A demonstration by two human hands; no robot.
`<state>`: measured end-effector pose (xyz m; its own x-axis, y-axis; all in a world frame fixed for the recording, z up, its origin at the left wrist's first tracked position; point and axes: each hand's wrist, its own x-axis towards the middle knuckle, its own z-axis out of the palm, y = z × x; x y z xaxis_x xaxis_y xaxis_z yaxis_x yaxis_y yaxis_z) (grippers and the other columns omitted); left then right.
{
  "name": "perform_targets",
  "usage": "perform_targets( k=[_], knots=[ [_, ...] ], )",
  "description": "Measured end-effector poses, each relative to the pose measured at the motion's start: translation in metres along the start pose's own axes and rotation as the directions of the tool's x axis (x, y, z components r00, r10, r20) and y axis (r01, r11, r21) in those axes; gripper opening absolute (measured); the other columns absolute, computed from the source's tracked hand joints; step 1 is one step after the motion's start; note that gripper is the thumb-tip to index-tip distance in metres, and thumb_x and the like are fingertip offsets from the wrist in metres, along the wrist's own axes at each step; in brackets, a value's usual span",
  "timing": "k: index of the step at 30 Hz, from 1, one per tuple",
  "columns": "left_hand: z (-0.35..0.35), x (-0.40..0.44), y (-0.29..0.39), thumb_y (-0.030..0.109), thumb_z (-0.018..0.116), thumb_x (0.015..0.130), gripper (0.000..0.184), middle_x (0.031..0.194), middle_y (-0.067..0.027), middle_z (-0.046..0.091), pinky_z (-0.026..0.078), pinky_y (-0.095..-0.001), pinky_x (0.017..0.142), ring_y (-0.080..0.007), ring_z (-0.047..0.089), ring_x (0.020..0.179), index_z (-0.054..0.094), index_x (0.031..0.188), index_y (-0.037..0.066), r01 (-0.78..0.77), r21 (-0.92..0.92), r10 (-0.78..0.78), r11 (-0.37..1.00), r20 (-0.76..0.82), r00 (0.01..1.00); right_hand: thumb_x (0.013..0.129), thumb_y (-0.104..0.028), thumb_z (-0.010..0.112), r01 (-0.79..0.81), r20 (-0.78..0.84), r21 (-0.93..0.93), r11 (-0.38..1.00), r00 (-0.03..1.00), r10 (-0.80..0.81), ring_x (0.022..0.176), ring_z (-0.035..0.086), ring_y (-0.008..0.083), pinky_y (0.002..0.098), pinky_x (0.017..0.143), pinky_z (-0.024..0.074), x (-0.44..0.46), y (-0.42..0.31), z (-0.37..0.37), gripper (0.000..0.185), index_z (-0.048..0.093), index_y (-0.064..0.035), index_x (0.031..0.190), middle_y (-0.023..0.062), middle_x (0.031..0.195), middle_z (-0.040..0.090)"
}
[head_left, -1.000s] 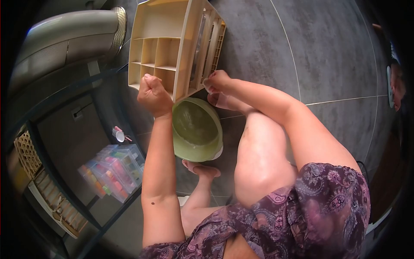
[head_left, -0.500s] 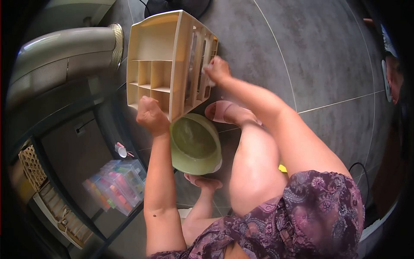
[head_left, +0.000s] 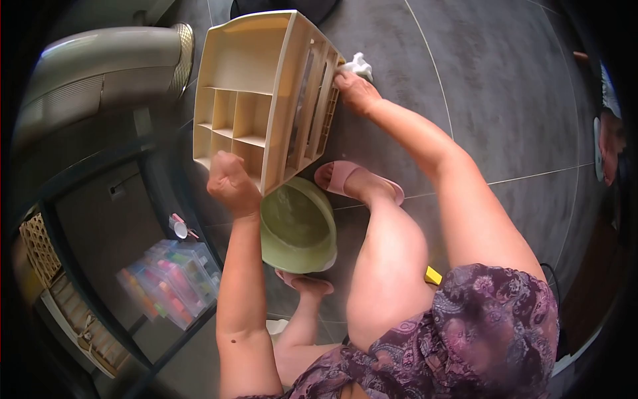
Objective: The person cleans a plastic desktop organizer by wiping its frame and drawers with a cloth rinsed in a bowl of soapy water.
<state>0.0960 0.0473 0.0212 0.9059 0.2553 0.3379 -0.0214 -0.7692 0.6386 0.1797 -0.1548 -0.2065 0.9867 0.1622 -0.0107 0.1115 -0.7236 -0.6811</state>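
Note:
A cream plastic storage organizer [head_left: 249, 53] with an open top of several compartments and slotted sides is held tilted above the floor basin. My left hand [head_left: 232, 186] is closed on its near edge by the small compartments; the fingertips are hidden inside. At the organizer's far right side, my right hand [head_left: 359, 94] is closed around a white cloth [head_left: 359, 66], which bunches out past the fingers. Below the organizer's lower corner stands a green basin [head_left: 299, 229] with what looks like water in it.
Clear plastic boxes of colourful items [head_left: 173, 282] rest on a dark-framed shelf [head_left: 100, 312] at left. A large silver-grey appliance [head_left: 113, 66] lies at upper left. My feet in pink slippers [head_left: 342, 178] flank the basin. Another person's foot [head_left: 610, 149] shows at far right.
My right hand has moved up and outward along the organizer's side, and the white cloth now shows clearly. My left hand keeps its grip; the organizer has shifted slightly.

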Motion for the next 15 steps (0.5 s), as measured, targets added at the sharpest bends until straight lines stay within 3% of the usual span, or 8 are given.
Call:
perform_targets(
  k=[2, 3, 5, 8, 10, 12, 14, 15],
  knots=[
    [0.000, 0.000, -0.005, 0.019, 0.039, 0.089, 0.036, 0.050, 0.0021, 0.037, 0.027, -0.0245, 0.046, -0.0067, 0.034, 0.048, 0.049, 0.059, 0.003, 0.000, -0.015, 0.000, 1.000, 0.005, 1.000, 0.083, -0.010, 0.039, -0.063, 0.144, -0.218, 0.974, 0.985, 0.096, 0.097, 0.055, 0.0292, 0.0397, 0.078, 0.0471, 0.021, 0.002, 0.006, 0.033, 0.043, -0.0074, 0.115, 0.0151, 0.112, 0.050],
    [-0.001, 0.000, -0.006, 0.019, 0.039, 0.089, 0.036, 0.051, 0.0022, 0.037, 0.027, -0.0242, 0.046, -0.0065, 0.034, 0.048, 0.049, 0.059, 0.003, 0.001, -0.014, -0.001, 1.000, 0.011, 1.000, 0.086, -0.014, 0.036, 0.071, 0.127, -0.389, 0.919, 0.992, -0.023, 0.098, 0.055, 0.0271, 0.0394, 0.077, 0.0487, 0.023, 0.002, 0.003, 0.038, 0.036, -0.0063, 0.123, 0.0125, 0.114, 0.050],
    [-0.001, 0.000, -0.003, 0.019, 0.039, 0.089, 0.036, 0.051, 0.0025, 0.037, 0.026, -0.0237, 0.046, -0.0061, 0.034, 0.049, 0.049, 0.059, 0.003, 0.009, -0.017, -0.009, 1.000, 0.017, 1.000, 0.086, -0.015, 0.038, 0.001, 0.296, -0.390, 0.921, 0.947, 0.124, 0.102, 0.054, 0.0255, 0.0377, 0.075, 0.0500, 0.032, -0.003, -0.005, 0.044, 0.030, -0.0056, 0.129, 0.0122, 0.116, 0.049],
    [0.001, 0.000, -0.003, 0.020, 0.039, 0.089, 0.036, 0.051, 0.0021, 0.037, 0.026, -0.0240, 0.046, -0.0063, 0.034, 0.049, 0.048, 0.059, 0.003, 0.010, -0.019, -0.010, 1.000, 0.000, 1.000, 0.088, -0.017, 0.036, -0.118, 0.437, -0.396, 0.911, 0.848, 0.299, 0.103, 0.056, 0.0239, 0.0365, 0.078, 0.0492, 0.042, -0.010, -0.009, 0.049, 0.022, -0.0064, 0.133, 0.0111, 0.134, 0.034],
    [0.000, 0.001, -0.002, 0.021, 0.039, 0.089, 0.037, 0.051, 0.0018, 0.037, 0.027, -0.0240, 0.046, -0.0066, 0.034, 0.049, 0.048, 0.059, 0.003, -0.004, 0.017, 0.004, 1.000, 0.011, 1.000, 0.087, -0.017, 0.038, -0.098, 0.391, -0.454, 0.885, 0.871, 0.297, 0.103, 0.056, 0.0229, 0.0352, 0.079, 0.0487, 0.063, 0.025, 0.051, 0.048, 0.026, -0.0097, 0.133, 0.0105, 0.130, 0.040],
    [-0.002, 0.000, 0.000, 0.021, 0.040, 0.089, 0.036, 0.051, -0.0012, 0.040, 0.030, -0.0260, 0.047, -0.0096, 0.037, 0.048, 0.048, 0.059, 0.002, 0.012, 0.042, -0.013, 0.999, 0.022, 1.000, 0.086, -0.018, 0.042, -0.005, 0.368, -0.543, 0.840, 0.898, 0.243, 0.101, 0.057, 0.0217, 0.0321, 0.079, 0.0484, 0.057, 0.008, 0.038, 0.037, 0.048, -0.0124, 0.122, 0.0087, 0.118, 0.054],
    [-0.003, 0.000, 0.002, 0.021, 0.040, 0.087, 0.035, 0.052, -0.0069, 0.045, 0.035, -0.0300, 0.049, -0.0154, 0.042, 0.048, 0.048, 0.059, 0.001, 0.050, 0.052, -0.051, 0.997, 0.028, 0.998, 0.085, -0.019, 0.045, 0.028, 0.419, -0.532, 0.846, 0.877, 0.235, 0.101, 0.057, 0.0214, 0.0312, 0.078, 0.0483, 0.061, 0.004, 0.031, 0.031, 0.057, -0.0111, 0.112, 0.0076, 0.112, 0.058],
    [-0.003, 0.000, 0.002, 0.021, 0.040, 0.088, 0.035, 0.052, -0.0041, 0.043, 0.033, -0.0281, 0.048, -0.0127, 0.040, 0.048, 0.048, 0.059, 0.002, 0.041, 0.049, -0.043, 0.998, 0.023, 0.999, 0.084, -0.020, 0.046, 0.041, 0.443, -0.527, 0.849, 0.866, 0.233, 0.101, 0.057, 0.0212, 0.0307, 0.078, 0.0482, 0.062, 0.004, 0.029, 0.029, 0.061, -0.0104, 0.107, 0.0070, 0.109, 0.060]
  ],
)
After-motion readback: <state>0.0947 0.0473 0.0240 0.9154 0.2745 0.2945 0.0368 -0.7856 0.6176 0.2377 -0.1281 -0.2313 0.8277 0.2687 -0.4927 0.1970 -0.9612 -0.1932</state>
